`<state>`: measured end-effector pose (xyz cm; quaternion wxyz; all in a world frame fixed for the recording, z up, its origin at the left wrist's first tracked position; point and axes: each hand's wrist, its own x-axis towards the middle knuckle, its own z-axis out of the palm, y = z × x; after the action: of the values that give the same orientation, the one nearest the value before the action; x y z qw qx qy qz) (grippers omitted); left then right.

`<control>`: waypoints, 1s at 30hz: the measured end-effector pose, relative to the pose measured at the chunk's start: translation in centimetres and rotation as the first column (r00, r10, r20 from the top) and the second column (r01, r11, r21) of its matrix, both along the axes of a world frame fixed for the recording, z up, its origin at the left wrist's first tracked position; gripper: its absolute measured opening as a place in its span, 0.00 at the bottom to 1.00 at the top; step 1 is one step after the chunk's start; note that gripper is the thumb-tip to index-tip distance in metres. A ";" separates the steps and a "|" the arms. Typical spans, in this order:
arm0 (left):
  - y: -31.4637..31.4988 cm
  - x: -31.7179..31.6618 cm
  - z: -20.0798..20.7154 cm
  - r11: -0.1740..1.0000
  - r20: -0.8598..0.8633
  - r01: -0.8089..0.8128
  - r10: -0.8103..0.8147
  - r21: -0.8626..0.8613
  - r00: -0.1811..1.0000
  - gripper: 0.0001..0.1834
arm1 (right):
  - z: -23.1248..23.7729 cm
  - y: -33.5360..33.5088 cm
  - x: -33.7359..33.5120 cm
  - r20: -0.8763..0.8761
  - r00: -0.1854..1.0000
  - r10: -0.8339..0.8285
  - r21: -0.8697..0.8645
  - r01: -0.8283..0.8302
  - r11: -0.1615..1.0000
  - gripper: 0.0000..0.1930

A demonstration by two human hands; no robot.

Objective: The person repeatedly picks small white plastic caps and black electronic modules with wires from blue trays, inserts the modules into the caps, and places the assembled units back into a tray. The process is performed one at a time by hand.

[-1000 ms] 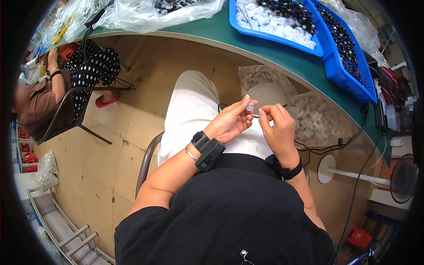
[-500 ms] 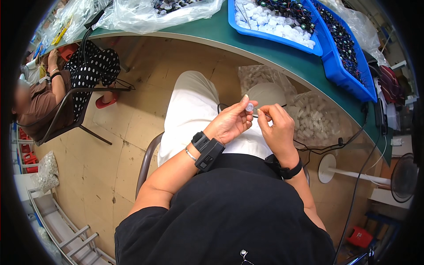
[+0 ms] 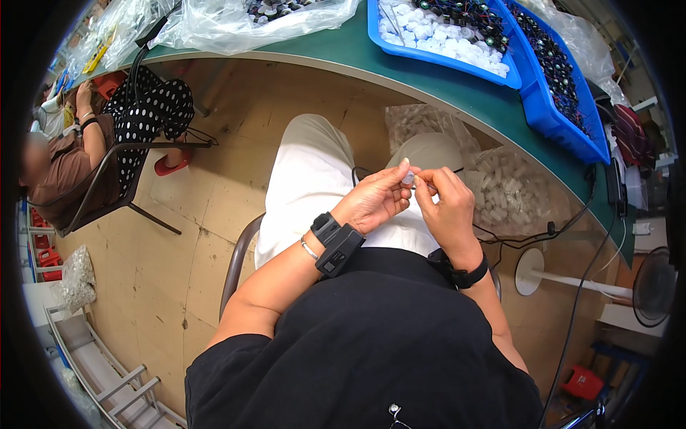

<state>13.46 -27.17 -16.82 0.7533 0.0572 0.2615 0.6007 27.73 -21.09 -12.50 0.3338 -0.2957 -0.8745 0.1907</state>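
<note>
Over my lap, my left hand (image 3: 379, 196) is closed, with a small round translucent white plastic cap (image 3: 408, 178) pinched between thumb and fingertips. Close beside it, my right hand (image 3: 449, 207) is closed in a pinch, its fingertips almost at the cap. A thin dark end pokes out behind the right fingers, but what they hold is too small to make out. Up on the table, a blue tray (image 3: 443, 61) contains many white caps of a similar look, dark wired parts and a thin metal tool.
A second blue tray (image 3: 564, 132) of dark wired parts sits on the green table (image 3: 321, 61). Bags of white pieces (image 3: 511, 193) lie beneath it. Black cables run at the right by a fan (image 3: 654, 286). A person (image 3: 78, 157) sits at the left.
My right fingertips have come slightly closer to the cap. The cap has tilted and moved a little to the right in my left fingers.
</note>
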 end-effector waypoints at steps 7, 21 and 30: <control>0.0 0.2 0.5 1.000 -0.100 0.002 -0.005 -0.028 0.995 0.18 | -0.5 0.1 -0.2 -0.016 1.000 0.024 -0.069 -0.025 0.997 0.05; -0.1 -0.5 0.2 0.999 -0.080 -0.023 0.026 0.035 0.996 0.21 | -0.9 0.5 0.4 0.045 0.998 0.053 -0.169 -0.044 0.985 0.04; 0.0 -0.4 0.1 0.998 0.018 -0.064 0.064 -0.022 0.998 0.19 | -0.8 0.2 -0.1 -0.022 1.000 -0.013 -0.245 0.008 0.969 0.03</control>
<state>13.06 -27.14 -16.68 0.7367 0.0351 0.2626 0.6222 27.64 -20.84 -13.26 0.3058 -0.3370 -0.8388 0.2989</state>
